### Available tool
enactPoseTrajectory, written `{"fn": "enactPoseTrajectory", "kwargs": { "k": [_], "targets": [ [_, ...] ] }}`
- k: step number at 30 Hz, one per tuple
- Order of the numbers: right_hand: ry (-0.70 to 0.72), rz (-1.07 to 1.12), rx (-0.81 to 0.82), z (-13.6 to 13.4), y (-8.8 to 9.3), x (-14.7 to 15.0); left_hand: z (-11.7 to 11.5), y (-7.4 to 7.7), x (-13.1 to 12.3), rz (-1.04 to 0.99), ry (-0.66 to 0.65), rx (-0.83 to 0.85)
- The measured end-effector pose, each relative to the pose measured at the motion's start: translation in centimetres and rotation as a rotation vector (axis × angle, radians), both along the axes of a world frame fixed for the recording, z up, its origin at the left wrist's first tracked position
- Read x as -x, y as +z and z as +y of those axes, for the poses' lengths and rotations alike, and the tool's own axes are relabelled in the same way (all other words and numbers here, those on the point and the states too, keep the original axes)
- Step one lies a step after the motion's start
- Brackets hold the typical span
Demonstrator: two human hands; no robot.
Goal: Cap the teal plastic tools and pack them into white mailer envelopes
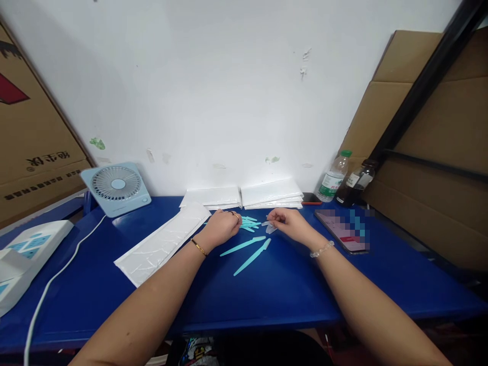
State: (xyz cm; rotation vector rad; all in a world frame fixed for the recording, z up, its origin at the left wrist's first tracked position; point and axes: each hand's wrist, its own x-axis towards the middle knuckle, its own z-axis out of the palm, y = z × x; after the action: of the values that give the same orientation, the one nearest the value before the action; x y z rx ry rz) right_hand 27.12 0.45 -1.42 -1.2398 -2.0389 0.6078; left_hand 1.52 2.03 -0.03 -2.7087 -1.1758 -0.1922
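Observation:
My left hand (pixel 224 226) is closed, its fingers curled down at the left side of a small pile of teal eyebrow razors (pixel 249 223). What its fingertips grip, if anything, is hidden. Just right of the pile, my right hand (pixel 288 223) pinches at small translucent plastic caps (pixel 270 227) with thumb and forefinger. Two separate teal razors, one farther (pixel 243 246) and one nearer (pixel 251 257), lie slanted on the blue table (pixel 282 290) in front of the hands. A long white padded packet (pixel 163 244) lies beside my left forearm, partly covered by it.
Stacks of white packets, left (pixel 211 197) and right (pixel 271 194), lie against the wall. A blue fan (pixel 118 185) and a white device (pixel 34 254) with a cable (pixel 57 277) are left. Right are a phone (pixel 339 231), a water bottle (pixel 333 178) and a dark bottle (pixel 354 185).

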Motion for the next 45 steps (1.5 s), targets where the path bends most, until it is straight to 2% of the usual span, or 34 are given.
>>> {"fn": "enactPoseTrajectory", "kwargs": {
  "k": [6,16,22,25,31,36,42,45],
  "targets": [
    [0.038,0.025,0.027,-0.7,0.5,0.8,0.0,-0.1,-0.1,-0.020,-0.020,0.012],
    [0.064,0.087,0.079,-0.6,0.2,0.9,-0.4,0.2,-0.3,-0.052,-0.040,0.051],
    [0.136,0.118,0.160,-1.1,0.4,1.5,-0.8,-0.1,-0.8,-0.122,-0.116,0.111],
    [0.139,0.044,0.186,-0.9,0.6,0.9,-0.6,-0.3,-0.7,-0.126,-0.119,0.179],
    [-0.010,-0.299,-0.116,0.5,-0.1,-1.3,0.5,-0.9,0.4,-0.067,0.021,0.062],
    [0.039,-0.499,-0.097,0.5,-0.5,-1.0,1.2,-1.3,0.8,-0.074,0.082,0.071],
    [-0.035,-0.589,-0.095,-0.1,-0.1,0.4,1.6,-1.6,0.9,-0.133,0.102,0.133],
    [-0.033,-0.432,-0.043,0.0,-0.2,0.3,1.7,-1.6,0.9,-0.173,0.108,0.179]
  ]
}}
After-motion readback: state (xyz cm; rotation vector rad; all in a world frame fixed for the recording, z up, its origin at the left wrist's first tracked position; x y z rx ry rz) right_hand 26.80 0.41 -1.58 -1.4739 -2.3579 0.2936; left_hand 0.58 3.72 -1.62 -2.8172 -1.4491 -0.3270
